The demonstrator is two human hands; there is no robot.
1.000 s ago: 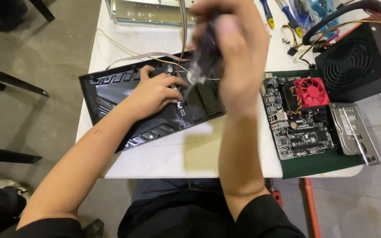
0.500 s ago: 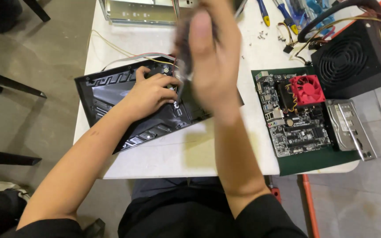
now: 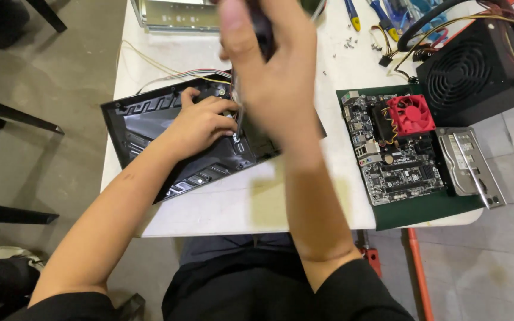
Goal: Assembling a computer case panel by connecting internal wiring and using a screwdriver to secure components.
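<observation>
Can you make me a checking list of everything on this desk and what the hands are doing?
Surface: white table, green mat on its right side.
Job's things: black panel lying flat; dark-handled tool.
Clutter: circuit board with red fan, silver plate, black fan box, loose screws.
Hands: left hand presses on the panel; right hand grips the tool upright.
Cables: thin wires by the panel; a bundle at the fan box.
Surroundings: grey floor.

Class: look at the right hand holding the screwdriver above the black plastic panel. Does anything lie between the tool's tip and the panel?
Nothing visible does. The right hand holds the screwdriver straight down onto the black panel; the left hand rests just beside the tip, not under it.
</observation>
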